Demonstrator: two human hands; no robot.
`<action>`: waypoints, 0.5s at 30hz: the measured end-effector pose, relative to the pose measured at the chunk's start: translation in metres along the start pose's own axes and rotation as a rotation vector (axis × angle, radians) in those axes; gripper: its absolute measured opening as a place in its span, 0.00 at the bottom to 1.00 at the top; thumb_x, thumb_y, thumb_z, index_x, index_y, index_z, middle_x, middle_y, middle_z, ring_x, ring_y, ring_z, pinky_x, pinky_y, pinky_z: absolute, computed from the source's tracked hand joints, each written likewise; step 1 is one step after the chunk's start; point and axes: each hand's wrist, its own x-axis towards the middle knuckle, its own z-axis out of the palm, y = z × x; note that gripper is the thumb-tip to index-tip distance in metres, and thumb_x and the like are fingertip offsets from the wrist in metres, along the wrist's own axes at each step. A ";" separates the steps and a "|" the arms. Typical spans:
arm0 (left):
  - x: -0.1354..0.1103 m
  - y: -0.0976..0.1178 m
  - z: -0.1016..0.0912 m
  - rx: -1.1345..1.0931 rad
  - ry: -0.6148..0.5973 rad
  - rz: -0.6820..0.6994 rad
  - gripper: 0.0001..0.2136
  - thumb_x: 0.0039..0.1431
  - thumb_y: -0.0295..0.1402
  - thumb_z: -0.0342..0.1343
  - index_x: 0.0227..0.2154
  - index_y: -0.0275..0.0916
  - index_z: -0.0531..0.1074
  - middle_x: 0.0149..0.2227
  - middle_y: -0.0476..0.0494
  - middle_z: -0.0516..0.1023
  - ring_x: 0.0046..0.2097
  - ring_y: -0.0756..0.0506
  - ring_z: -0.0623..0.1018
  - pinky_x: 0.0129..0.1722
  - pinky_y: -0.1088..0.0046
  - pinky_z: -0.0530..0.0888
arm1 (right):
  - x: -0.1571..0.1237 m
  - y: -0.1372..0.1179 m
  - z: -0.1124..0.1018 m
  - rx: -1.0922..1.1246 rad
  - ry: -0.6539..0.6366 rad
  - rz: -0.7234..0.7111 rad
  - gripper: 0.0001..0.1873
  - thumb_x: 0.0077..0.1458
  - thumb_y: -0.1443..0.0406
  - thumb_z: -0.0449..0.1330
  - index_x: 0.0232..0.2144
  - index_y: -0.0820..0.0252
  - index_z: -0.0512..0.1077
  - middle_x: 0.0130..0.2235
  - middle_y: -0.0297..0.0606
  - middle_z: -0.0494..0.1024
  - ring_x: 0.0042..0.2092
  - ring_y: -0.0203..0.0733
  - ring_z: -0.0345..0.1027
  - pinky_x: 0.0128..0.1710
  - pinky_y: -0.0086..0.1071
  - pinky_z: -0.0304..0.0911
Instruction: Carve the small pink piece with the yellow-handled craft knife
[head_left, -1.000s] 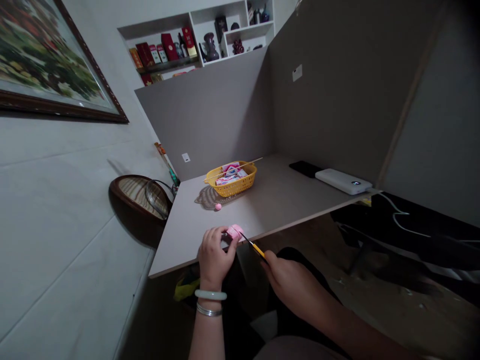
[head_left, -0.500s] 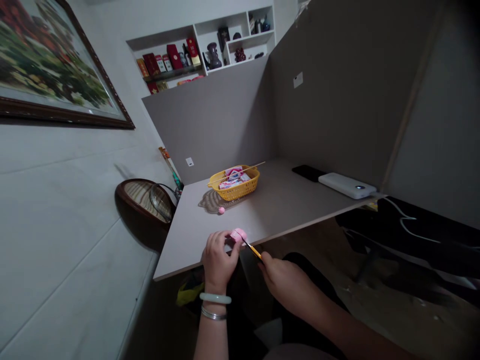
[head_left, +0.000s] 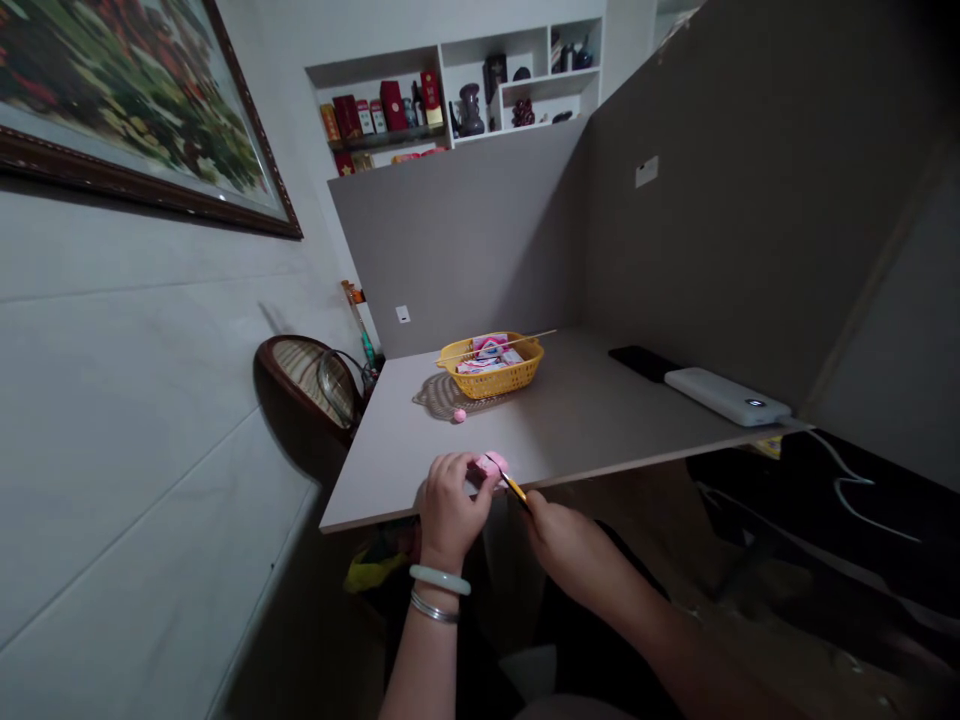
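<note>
My left hand (head_left: pixel 454 508) pinches a pink lump (head_left: pixel 493 464) that looks like modelling clay, between thumb and fingers at the table's front edge. In my right hand (head_left: pixel 559 535) is a thin yellow-handled tool (head_left: pixel 514 490) with a narrow dark end. That end touches the lump and lies across its top; how deep it goes I cannot tell. Farther back on the table (head_left: pixel 390 450) rests a small pink ball (head_left: pixel 459 415). Behind the ball stands a yellow plastic basket (head_left: pixel 499 382) holding pink-and-white packets (head_left: pixel 489 358), with a thin stick (head_left: pixel 525 341) laid across its rim.
A white power bank (head_left: pixel 724 396) with a cable lies at the right edge, beside a dark phone-like slab (head_left: pixel 637 362). Grey panels (head_left: pixel 465 240) wall in the table's back and right. A wooden-framed chair back (head_left: pixel 304 395) stands to the left.
The view has shifted, so the scene sits farther right and is slightly turned. Both hands keep their hold, and the tool stays against the pink lump.
</note>
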 end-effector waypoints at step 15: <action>-0.002 -0.002 0.000 0.001 0.008 -0.023 0.08 0.59 0.39 0.55 0.36 0.42 0.69 0.37 0.45 0.75 0.42 0.44 0.72 0.41 0.67 0.69 | 0.003 -0.003 0.003 0.031 -0.029 0.025 0.12 0.64 0.64 0.42 0.36 0.58 0.64 0.33 0.41 0.78 0.35 0.40 0.74 0.27 0.28 0.46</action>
